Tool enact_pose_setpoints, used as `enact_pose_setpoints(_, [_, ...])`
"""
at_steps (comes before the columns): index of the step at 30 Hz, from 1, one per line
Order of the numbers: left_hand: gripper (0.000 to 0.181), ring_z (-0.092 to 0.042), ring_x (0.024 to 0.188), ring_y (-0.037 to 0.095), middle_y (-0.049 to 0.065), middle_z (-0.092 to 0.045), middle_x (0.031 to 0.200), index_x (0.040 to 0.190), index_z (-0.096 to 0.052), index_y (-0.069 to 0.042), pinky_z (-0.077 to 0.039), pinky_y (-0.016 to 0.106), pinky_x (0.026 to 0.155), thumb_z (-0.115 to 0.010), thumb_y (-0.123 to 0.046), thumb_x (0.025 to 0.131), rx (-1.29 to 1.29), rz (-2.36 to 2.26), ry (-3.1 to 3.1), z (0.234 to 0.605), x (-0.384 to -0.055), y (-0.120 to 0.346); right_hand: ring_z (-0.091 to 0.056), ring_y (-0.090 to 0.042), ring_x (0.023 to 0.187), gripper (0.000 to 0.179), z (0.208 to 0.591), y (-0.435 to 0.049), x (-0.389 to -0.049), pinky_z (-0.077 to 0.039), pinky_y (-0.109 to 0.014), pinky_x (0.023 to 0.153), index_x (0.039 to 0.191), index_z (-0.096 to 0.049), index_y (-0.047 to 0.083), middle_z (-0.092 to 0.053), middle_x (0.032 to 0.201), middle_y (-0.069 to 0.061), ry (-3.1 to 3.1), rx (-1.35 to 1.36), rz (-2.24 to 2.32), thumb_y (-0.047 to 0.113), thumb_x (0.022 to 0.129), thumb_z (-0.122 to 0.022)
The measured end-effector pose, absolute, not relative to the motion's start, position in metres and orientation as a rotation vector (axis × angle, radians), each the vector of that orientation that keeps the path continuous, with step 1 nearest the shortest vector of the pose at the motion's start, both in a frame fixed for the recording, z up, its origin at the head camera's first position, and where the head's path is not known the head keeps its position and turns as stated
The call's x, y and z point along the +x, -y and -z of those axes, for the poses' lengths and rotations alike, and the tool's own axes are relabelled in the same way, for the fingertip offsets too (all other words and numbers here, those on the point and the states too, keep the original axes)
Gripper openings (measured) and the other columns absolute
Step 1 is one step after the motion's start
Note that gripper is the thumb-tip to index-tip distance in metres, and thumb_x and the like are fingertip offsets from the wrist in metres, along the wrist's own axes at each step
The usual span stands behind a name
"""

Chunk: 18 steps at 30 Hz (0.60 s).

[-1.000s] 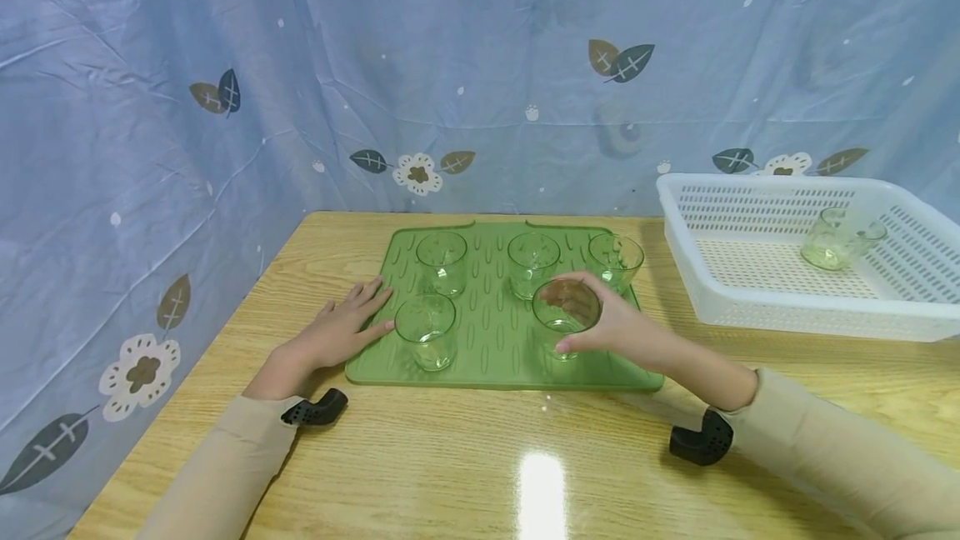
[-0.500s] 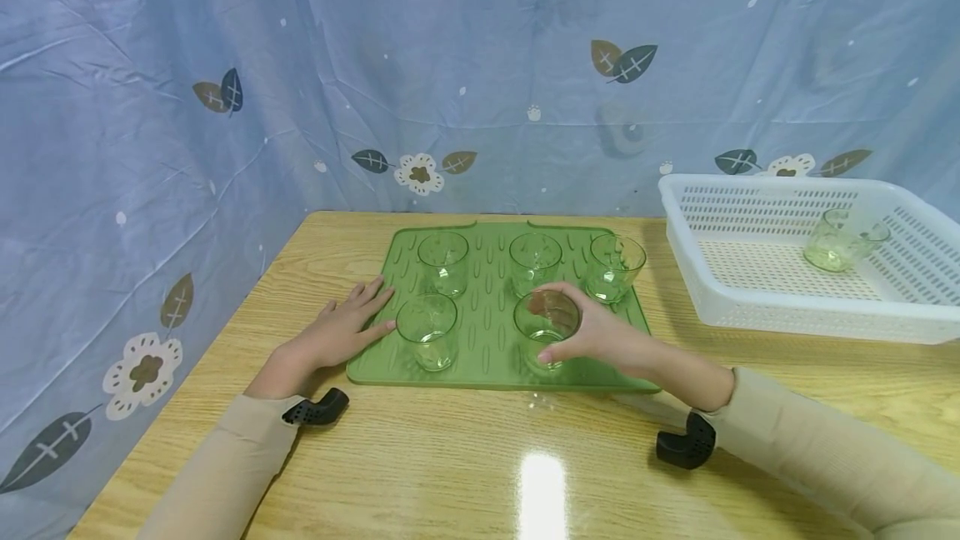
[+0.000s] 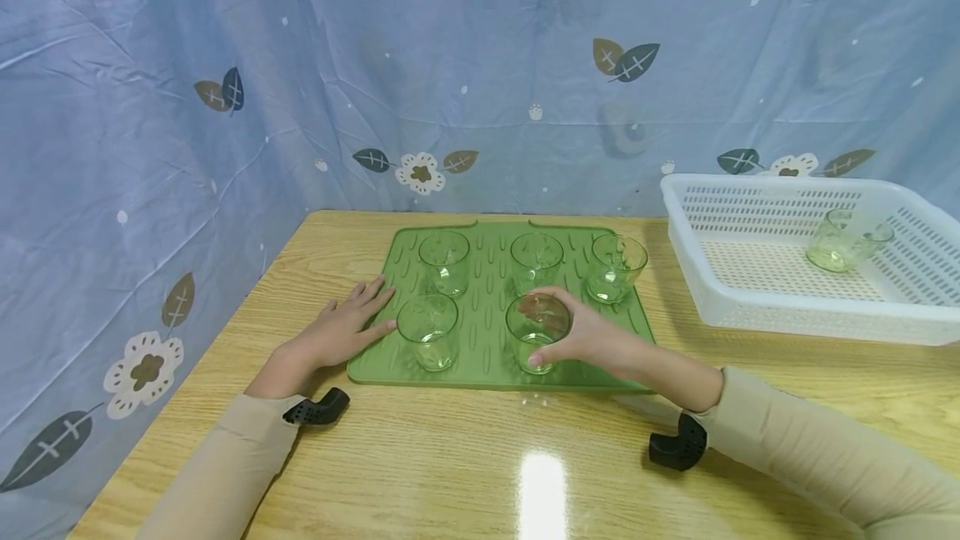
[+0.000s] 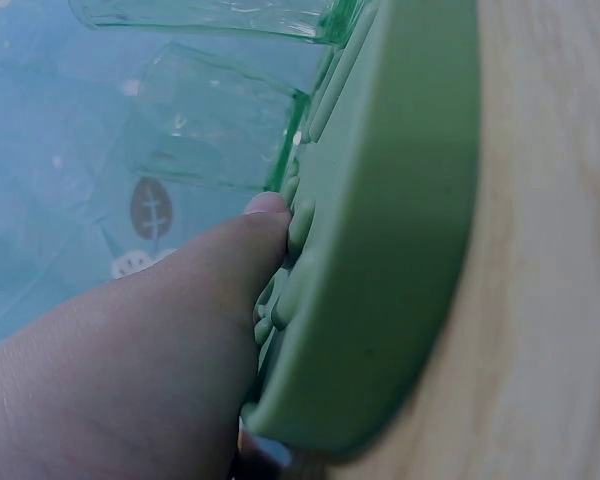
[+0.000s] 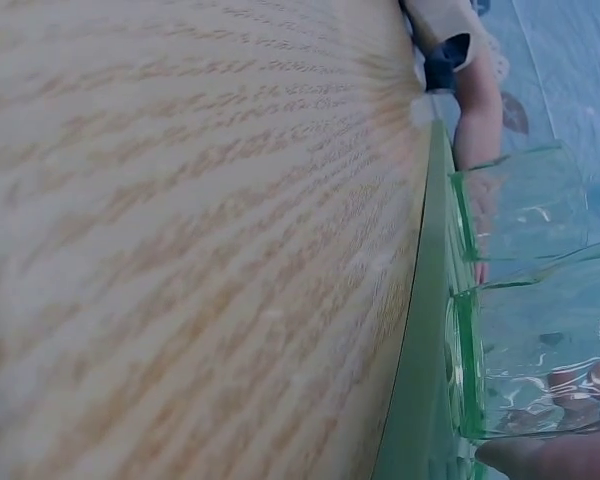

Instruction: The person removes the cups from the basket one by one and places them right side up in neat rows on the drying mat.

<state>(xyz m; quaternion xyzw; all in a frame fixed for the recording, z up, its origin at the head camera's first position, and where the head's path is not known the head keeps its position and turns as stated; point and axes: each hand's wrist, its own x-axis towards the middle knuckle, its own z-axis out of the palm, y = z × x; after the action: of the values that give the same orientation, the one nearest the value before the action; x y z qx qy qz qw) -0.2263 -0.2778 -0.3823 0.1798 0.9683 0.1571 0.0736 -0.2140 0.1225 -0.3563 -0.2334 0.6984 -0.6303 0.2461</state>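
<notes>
In the head view a green ribbed drying mat lies on the table with several clear green-tinted glasses on it, all upright. My right hand grips a drinking glass at the mat's front middle, thumb on the near side and fingers behind it. The right wrist view shows that glass with its base at the mat. My left hand rests with spread fingers on the mat's left edge, its thumb near the front left glass. Behind stand a back left glass, a back middle glass and a back right glass.
A white perforated plastic basket stands to the right, with glasses lying at its right side. A blue patterned curtain hangs behind the wooden table. Black wrist cameras sit on both sleeves.
My right hand has moved the glass left and slightly toward the front of the mat, away from the back right glass. The left hand has stayed in place.
</notes>
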Motion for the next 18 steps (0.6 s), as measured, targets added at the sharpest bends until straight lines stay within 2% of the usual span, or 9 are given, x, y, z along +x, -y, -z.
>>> enact_pose_setpoints(9, [0.076,-0.002,0.153,0.046,0.016,-0.005,0.171,0.165,-0.022,-0.009,0.0,0.077,0.112,-0.041,-0.056,0.108,0.531,-0.482,-2.894,0.3815,-0.2269,0.2772,-0.03,-0.044,0.148,0.101,0.3555,-0.1229,-0.2146,-0.024,-0.055,0.12,0.155,-0.028,-0.002,-0.035,0.159,-0.025,-1.923,-0.63,1.672,0.013,0.077,-0.092])
enact_pose_setpoints(18, [0.077,-0.004,0.152,0.049,0.017,-0.007,0.17,0.165,-0.023,-0.009,-0.003,0.078,0.112,-0.039,-0.057,0.108,0.555,-0.456,-2.915,0.3816,-0.2258,0.2766,-0.035,-0.046,0.145,0.1,0.3514,-0.1254,-0.2116,-0.04,-0.056,0.111,0.156,-0.027,0.001,-0.038,0.157,-0.026,-1.956,-0.604,1.623,0.013,0.079,-0.091])
